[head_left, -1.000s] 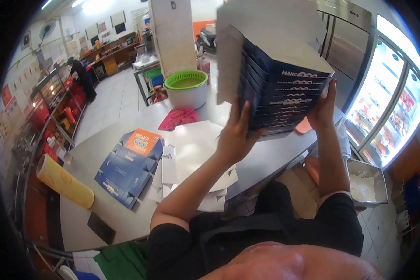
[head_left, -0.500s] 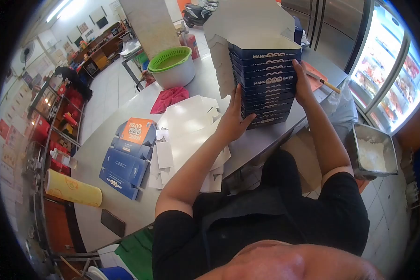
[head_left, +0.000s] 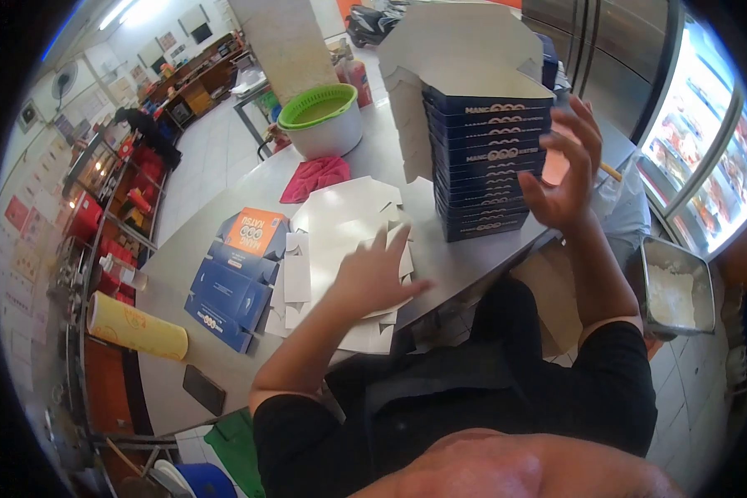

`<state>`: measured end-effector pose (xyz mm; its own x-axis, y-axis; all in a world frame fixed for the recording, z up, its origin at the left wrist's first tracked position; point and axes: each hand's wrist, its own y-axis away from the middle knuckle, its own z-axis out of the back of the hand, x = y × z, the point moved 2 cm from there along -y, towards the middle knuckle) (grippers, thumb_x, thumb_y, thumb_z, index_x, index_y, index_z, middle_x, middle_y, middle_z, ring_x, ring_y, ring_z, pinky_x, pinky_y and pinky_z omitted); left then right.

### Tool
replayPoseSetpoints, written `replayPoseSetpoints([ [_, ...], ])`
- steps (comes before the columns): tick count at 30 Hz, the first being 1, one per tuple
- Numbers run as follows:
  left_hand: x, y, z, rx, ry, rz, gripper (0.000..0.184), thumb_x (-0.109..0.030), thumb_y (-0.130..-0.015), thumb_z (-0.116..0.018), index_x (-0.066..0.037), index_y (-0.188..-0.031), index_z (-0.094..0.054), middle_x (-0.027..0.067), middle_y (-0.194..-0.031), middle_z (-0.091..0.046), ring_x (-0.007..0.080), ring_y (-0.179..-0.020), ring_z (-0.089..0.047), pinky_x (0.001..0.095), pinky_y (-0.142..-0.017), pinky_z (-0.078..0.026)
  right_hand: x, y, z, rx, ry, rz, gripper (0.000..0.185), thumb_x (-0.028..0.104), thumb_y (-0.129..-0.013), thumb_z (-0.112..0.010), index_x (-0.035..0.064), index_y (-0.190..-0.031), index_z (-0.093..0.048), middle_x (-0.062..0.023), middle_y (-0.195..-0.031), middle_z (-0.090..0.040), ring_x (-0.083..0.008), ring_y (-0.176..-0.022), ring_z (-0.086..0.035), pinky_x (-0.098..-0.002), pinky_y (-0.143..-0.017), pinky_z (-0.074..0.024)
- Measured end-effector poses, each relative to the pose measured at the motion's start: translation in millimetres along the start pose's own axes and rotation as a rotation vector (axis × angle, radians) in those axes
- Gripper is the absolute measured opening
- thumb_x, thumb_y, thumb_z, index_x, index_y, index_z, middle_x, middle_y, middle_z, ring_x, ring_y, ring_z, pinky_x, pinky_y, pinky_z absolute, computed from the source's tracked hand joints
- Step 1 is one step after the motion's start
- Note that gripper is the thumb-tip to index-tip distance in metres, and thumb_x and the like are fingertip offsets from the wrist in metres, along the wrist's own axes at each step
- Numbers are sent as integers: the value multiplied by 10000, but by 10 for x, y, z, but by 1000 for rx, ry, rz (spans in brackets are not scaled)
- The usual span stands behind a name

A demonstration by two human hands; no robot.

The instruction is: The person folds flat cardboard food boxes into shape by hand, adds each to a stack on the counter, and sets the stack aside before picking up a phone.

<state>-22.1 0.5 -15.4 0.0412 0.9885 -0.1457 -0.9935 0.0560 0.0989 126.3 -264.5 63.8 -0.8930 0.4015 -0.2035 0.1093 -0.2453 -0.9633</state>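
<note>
A tall stack of blue folded boxes [head_left: 485, 170] stands on the metal table, its top box with a raised pale lid. Just right of the stack is my right hand [head_left: 566, 170], fingers spread and bent, holding nothing. My left hand [head_left: 375, 278] hovers over a pile of flat cardboard blanks [head_left: 340, 220], white side up, with its fingers apart and nothing in them. Left of that pile lies a flat blank, blue and orange side up [head_left: 239, 278].
A white tub with a green basket [head_left: 319, 124] and a pink cloth [head_left: 315, 177] sit farther back. A yellow roll [head_left: 137, 325] and a phone [head_left: 203, 389] lie at left. A metal pan of white powder [head_left: 676, 290] is at right. A person in dark clothes [head_left: 149, 137] stands far left.
The box stack was tilted between both hands and now stands upright on the table. Both hands have let go; my left hand has moved left over the white blanks.
</note>
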Motion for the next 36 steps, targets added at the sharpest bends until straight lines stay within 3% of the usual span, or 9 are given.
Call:
replayPoseSetpoints([
  [4, 40, 271, -491, 63, -43, 123, 696, -563, -974, -550, -91, -1481, -479, 263, -1306, -630, 457, -994, -699, 527, -883, -553, 125, 138, -7, 30, -171, 6, 388, 366, -890, -724, 133, -1165, -584, -166, -1338, -547, -421, -1411, -430, -653, -1171, -284],
  [10, 345, 565, -324, -238, 34, 208, 354, -283, -1060, -405, -99, -1200, -673, 209, -758, -691, 401, -732, -701, 545, -674, -533, 421, 151, -299, 134, -665, -105, 299, 205, -892, -730, 54, -1110, -591, -181, -1106, -634, -341, -1116, -616, -451, -957, -478],
  [13, 592, 877, 87, -704, 486, 498, 474, -348, -1113, -379, -30, -1229, -711, 170, -745, -683, 288, -677, -700, 443, -633, -502, 826, 326, -603, 655, -1060, -269, 394, 223, -898, -740, 13, -1194, -586, -211, -1157, -626, -349, -1150, -607, -421, -981, -480],
  [16, 474, 940, 135, -1161, 866, 119, 488, -326, -1104, -451, 54, -1385, -572, 198, -1231, -681, 253, -1120, -665, 372, -990, -494, 1430, 203, -978, 709, -1039, -303, 606, 184, -892, -733, -22, -1408, -492, -241, -1383, -544, -377, -1327, -515, -427, -1106, -420],
  [20, 30, 843, 61, -970, 1352, -322, 838, -486, -1045, -534, 7, -1609, -160, 195, -1657, -219, 337, -1463, -369, 488, -1183, -340, 1817, -70, -1279, 541, -1158, -327, 682, 137, -868, -728, 13, -1484, -465, -226, -1506, -496, -409, -1422, -445, -460, -1174, -382],
  [22, 252, 991, 352, -1056, 2022, -633, 775, -482, -1028, -560, 9, -1563, -292, 201, -1571, -390, 360, -1373, -488, 505, -1138, -415, 1763, -298, -1314, 475, -1149, -205, 665, 80, -849, -713, 50, -1477, -497, -197, -1514, -508, -412, -1413, -463, -465, -1171, -395],
  [25, 587, 1270, 917, -555, 2052, -555, 591, -354, -1028, -589, 16, -1463, -436, 186, -1366, -591, 346, -1203, -628, 483, -1036, -515, 1672, -542, -1316, 343, -966, 64, 643, -28, -811, -695, 137, -1423, -588, -118, -1503, -555, -364, -1329, -579, -450, -1072, -510],
  [29, 614, 1282, 1275, -1093, 1522, -146, 384, -101, -1004, -597, 36, -1356, -530, 164, -1208, -678, 268, -1078, -701, 412, -935, -587, 1553, -795, -1370, 33, -861, 386, 579, 74, -808, -793, 124, -1359, -622, -121, -1460, -599, -398, -1215, -655, -465, -937, -590],
  [36, 883, 1178, 1296, -1064, 1450, -472, 335, 32, -911, -690, 22, -1238, -612, 174, -1108, -721, 259, -925, -744, 396, -735, -656, 1670, -856, -1711, -218, -1469, -438, 441, -59, -947, -550, -3, -1371, -447, -233, -1257, -645, -301, -1080, -699, -367, -996, -512],
])
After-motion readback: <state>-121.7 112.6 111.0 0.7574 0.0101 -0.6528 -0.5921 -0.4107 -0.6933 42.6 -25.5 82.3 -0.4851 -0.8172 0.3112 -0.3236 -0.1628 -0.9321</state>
